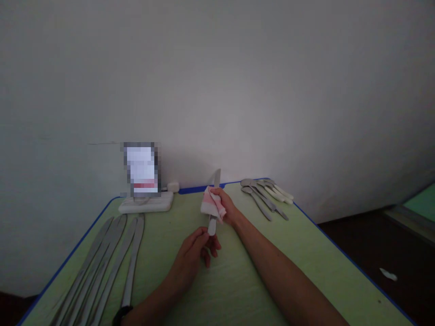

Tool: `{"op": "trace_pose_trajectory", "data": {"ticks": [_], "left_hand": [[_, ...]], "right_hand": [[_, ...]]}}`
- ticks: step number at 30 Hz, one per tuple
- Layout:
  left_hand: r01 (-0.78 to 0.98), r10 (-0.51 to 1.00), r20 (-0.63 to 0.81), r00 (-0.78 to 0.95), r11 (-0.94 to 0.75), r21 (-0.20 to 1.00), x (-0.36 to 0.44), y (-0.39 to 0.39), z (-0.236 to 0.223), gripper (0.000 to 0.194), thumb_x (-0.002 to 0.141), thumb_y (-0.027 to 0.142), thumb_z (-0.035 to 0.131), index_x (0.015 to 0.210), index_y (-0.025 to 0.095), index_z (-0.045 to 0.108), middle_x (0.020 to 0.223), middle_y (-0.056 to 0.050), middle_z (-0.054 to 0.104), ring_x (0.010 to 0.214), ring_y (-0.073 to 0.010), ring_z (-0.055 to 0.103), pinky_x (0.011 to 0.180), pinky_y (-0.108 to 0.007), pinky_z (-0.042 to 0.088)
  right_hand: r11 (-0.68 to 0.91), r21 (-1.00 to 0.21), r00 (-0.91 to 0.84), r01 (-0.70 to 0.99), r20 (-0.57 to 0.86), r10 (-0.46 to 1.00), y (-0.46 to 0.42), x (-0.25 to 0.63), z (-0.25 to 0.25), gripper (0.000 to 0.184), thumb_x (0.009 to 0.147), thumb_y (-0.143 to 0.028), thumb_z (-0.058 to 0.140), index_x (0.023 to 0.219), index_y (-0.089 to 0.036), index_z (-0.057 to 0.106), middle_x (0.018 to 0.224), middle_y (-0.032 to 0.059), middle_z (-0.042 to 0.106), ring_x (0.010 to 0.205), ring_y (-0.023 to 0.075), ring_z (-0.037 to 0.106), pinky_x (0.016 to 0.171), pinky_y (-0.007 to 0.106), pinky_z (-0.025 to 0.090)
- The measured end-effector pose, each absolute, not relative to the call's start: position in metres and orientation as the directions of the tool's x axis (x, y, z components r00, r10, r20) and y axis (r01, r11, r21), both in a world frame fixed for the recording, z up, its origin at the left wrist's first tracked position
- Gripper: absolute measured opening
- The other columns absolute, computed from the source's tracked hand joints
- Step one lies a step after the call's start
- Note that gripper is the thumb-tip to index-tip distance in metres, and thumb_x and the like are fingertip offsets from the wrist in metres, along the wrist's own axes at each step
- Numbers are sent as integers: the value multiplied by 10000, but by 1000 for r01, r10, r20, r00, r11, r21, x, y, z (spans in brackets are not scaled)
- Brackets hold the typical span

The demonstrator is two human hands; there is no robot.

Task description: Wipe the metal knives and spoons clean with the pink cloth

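Note:
A metal table knife [212, 225] is held over the middle of the table, its blade tip pointing up toward the wall. My left hand [199, 249] grips the end of its handle between thumb and fingers. Around the knife's middle is folded a pink and white cloth [211, 206], which my right hand [224, 206] pinches against the metal. The cloth hides the part of the knife beneath it.
Several long table knives [108, 262] lie side by side at the left of the green table [288, 253]. Spoons and other cutlery [260, 194], some white-handled, lie at the far right. A blurred lit screen [142, 167] stands by a white power strip [147, 203].

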State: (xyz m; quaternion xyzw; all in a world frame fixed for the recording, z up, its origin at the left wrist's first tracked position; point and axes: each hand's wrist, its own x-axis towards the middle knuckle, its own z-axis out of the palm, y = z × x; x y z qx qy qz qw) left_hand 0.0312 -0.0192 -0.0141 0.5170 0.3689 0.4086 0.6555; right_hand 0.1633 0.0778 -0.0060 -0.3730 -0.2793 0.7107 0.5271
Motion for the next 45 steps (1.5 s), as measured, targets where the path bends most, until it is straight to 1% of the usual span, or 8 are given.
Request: {"op": "trace_pose_trajectory", "data": {"ticks": [5,19,21,24,27,31,38,45], "left_hand": [[-162,921,-62,384,133,978,33,-20,-12,270,777,395,492,742,139,566,678,-41,593,559,-139,518,426,-212,380],[-191,921,-82,380,165,968,33,-19,-14,274,764,414,483,722,151,550,651,-31,581,543,-139,515,414,-215,358],[-182,920,-83,383,163,970,32,-19,-13,232,758,379,485,727,155,541,657,-24,576,544,-135,512,421,-215,363],[-149,922,-60,383,126,981,32,-20,-12,104,705,270,517,720,168,515,636,9,549,518,-113,481,430,-206,365],[-117,919,-39,391,92,989,31,-21,-11,69,686,222,508,731,169,512,620,23,533,506,-104,462,437,-202,362],[-97,918,-78,389,125,987,31,-22,-10,110,723,252,479,762,161,528,635,13,545,513,-112,479,441,-208,369],[-191,904,-74,421,168,967,32,-19,-16,223,775,373,455,766,160,521,646,-10,574,522,-134,520,412,-213,362],[-200,909,-83,409,178,964,32,-19,-20,209,780,351,444,749,157,513,622,-7,574,506,-125,513,415,-209,349]], "right_hand": [[-268,-804,-155,-531,-219,963,78,163,-7,199,638,-342,588,730,-174,536,551,-32,542,472,101,459,471,221,350],[-249,-826,-138,-505,-208,968,76,162,-5,201,628,-354,579,712,-178,530,524,-43,512,461,95,433,474,218,335],[-254,-828,-139,-500,-213,967,76,162,-5,197,633,-356,570,702,-177,528,517,-41,510,455,97,432,466,220,333],[-261,-829,-149,-495,-214,965,75,161,-4,193,644,-360,558,691,-176,523,509,-35,513,449,102,435,455,225,332],[-266,-828,-158,-494,-216,964,74,161,-4,188,655,-357,553,693,-176,521,513,-28,524,452,109,445,456,229,340],[-270,-825,-141,-496,-231,963,75,161,-4,190,654,-356,560,707,-177,525,520,-26,527,452,109,442,457,230,338],[-249,-830,-127,-500,-214,968,77,162,-6,211,633,-364,582,721,-180,530,522,-37,515,458,104,435,474,228,342],[-252,-835,-135,-488,-214,968,76,161,-5,176,642,-340,560,691,-174,532,513,-36,511,446,99,429,469,225,339]]}}
